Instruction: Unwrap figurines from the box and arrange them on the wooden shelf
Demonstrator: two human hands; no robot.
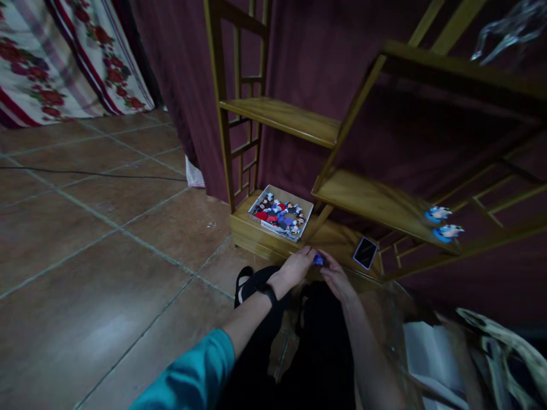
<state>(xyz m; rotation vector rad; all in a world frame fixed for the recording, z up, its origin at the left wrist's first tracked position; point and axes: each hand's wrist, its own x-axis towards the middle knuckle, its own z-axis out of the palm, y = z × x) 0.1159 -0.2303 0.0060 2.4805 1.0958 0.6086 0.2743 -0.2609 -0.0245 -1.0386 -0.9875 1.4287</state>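
Between my two hands is a small purple-blue piece (pixel 318 259), held above my knees at the front edge of the low wooden shelf. My left hand (pixel 296 267), with a dark band at its wrist, has its fingers closed on the piece from the left. From the right, the fingers of my right hand (pixel 334 275) close around it too. Much of the piece is hidden by the fingers, so its exact kind cannot be made out. Just beyond my hands sits a shallow cardboard box (pixel 277 230) holding several small figurine parts in red, purple, black and white.
A phone (pixel 365 253) lies on the bottom shelf board, right of my hands. Two small figurines on blue bases (pixel 447 232) stand on the middle shelf (pixel 367 196). A clear glass-like ornament (pixel 508 34) is at upper right. A cable (pixel 94 173) crosses the tiled floor.
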